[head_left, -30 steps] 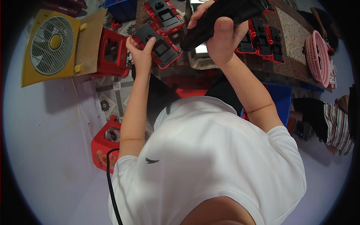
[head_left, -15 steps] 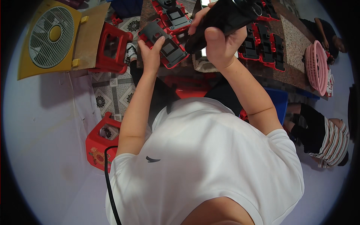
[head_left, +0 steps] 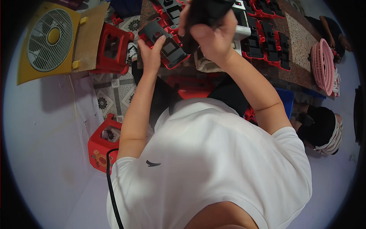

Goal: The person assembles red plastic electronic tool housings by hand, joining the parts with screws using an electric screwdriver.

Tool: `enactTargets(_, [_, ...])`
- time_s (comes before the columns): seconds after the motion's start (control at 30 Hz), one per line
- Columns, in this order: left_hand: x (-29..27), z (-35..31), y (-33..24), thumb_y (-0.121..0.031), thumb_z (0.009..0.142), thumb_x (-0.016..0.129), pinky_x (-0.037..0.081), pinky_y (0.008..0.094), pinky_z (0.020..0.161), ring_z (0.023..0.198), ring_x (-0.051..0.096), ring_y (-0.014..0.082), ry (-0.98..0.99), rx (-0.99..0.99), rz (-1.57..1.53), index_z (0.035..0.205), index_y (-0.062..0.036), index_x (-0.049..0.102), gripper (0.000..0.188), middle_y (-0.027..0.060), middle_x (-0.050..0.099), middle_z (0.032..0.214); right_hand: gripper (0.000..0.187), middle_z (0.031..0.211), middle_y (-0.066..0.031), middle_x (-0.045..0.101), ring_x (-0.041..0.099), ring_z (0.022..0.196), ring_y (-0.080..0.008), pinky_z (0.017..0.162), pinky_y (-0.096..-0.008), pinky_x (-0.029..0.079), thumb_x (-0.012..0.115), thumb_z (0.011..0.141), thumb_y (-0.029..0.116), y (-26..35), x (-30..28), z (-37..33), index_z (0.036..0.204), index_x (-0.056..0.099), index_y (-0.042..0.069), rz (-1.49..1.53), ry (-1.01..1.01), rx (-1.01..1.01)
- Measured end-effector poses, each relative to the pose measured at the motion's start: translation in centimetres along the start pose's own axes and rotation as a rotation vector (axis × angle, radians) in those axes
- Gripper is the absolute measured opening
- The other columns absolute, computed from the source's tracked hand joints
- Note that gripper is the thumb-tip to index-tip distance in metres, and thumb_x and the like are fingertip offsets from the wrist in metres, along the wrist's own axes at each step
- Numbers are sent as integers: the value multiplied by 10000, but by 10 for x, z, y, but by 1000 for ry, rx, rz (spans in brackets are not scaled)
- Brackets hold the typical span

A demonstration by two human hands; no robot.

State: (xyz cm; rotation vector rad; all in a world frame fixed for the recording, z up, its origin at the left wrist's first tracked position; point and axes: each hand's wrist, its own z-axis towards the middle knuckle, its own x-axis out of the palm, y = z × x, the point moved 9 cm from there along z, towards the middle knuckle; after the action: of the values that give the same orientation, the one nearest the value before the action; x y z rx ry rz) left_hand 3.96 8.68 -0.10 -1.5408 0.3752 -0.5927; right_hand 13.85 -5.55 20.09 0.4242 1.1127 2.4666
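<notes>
My left hand [head_left: 151,53] is closed around the near left edge of a black-and-red plastic housing [head_left: 174,52], thumb on its top. The housing lies tilted at the table's near edge. In my right hand [head_left: 217,40] is a black electric screwdriver [head_left: 207,13], its thick body wrapped by my fingers. The lower end of the screwdriver hangs over the housing's right side; its tip is dark and hard to make out. Another black-and-red housing [head_left: 173,13] sits just beyond the held one.
Several similar housings [head_left: 270,44] stand in rows on the right of the stone table [head_left: 299,42]. A silver metal block [head_left: 242,28] is behind my right hand. A pink basket [head_left: 322,68] sits at the right edge. Red stools [head_left: 114,47] and a yellow fan [head_left: 53,36] are left; people are right.
My right hand has moved left with the screwdriver, bringing it over the housing, and uncovered the silver metal block. My left hand has barely shifted. A person at right has bent over.
</notes>
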Motion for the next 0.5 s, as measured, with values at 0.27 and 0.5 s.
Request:
enactTargets(0.27, [-5, 3, 4, -236, 807, 740, 376, 323, 974, 1084, 501, 214, -8, 48, 53, 1185, 29, 433, 555, 145, 529, 1142, 641, 790, -116, 597, 600, 621, -170, 549, -280, 518, 715, 808, 511, 51, -93, -24, 1123, 463, 12, -218, -330, -3])
enactTargets(0.5, [1, 1, 9, -224, 818, 729, 367, 322, 983, 1108, 491, 220, -9, 48, 37, 1219, 20, 410, 567, 144, 516, 1168, 567, 798, -151, 606, 618, 648, -203, 565, -306, 535, 644, 871, 462, 39, -92, -46, 1115, 453, -13, -287, -191, -134])
